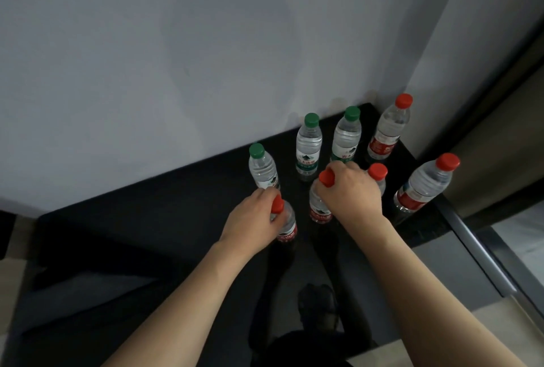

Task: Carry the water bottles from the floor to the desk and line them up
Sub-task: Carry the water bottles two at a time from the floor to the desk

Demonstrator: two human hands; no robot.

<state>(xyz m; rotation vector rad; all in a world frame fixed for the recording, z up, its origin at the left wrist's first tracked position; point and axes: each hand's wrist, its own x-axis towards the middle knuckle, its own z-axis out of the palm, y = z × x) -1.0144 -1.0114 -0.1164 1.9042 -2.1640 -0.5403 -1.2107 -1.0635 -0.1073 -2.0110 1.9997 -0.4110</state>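
Both hands were on red-capped bottles at the near edge of the cluster on the black surface (147,249): left hand (253,216) curled round the neck of the near-left bottle (287,227), right hand (350,190) wrapped over the cap and shoulder of the middle bottle (319,207). Both bottles looked upright with bases down or nearly so; contact with the surface couldn't be confirmed. Six more stood upright behind and to the right: three green-capped bottles (308,146) toward the wall (176,57), three red-capped ones (388,131) toward the right corner, one partly hidden behind the right hand. Spacing was loose, not a clean line yet. Judgement: this was placing or aligning. To do it well, set bases flat, slide each in level with its neighbours, keep knuckles off the bottle just behind the right hand, and release only once they stand steady. Neck grips let full bottles swing, so go slow.
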